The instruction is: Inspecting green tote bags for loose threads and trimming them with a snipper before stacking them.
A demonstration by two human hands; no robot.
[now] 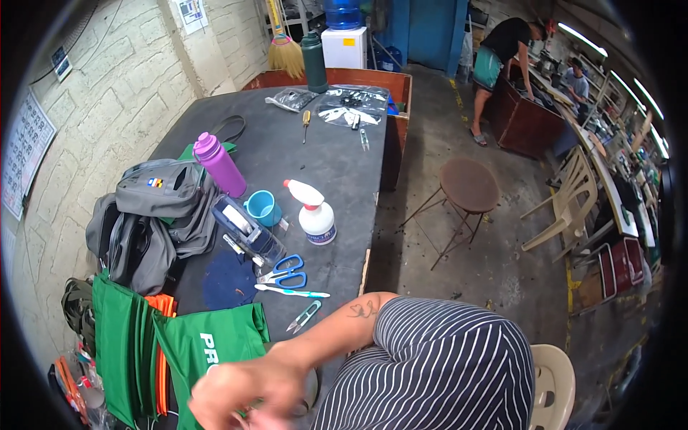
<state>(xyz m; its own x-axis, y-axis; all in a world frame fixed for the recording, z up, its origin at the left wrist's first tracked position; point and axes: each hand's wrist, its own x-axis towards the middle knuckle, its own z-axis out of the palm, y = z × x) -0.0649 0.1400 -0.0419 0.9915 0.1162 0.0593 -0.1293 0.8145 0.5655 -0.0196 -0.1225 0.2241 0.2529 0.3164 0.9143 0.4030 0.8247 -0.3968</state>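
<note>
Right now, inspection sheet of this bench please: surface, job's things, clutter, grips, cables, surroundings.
Surface: dark worktable, crowded at the near left.
Job's things: green fabric bag by the blurred hand; what it holds, cannot tell.
Clutter: blue scissors, thread snips, spray bottle, teal cup, purple bottle, grey backpack.
Grips: one hand seen, grip unclear.
Cables: nothing seen.
Surroundings: round stool, plastic chair, people working far right.

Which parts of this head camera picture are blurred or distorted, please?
In the head view, the hand at the lower edge is smeared by motion blur; the scissors and spray bottle are sharp; the table edges bow toward the rim, and the corners are black.
</note>
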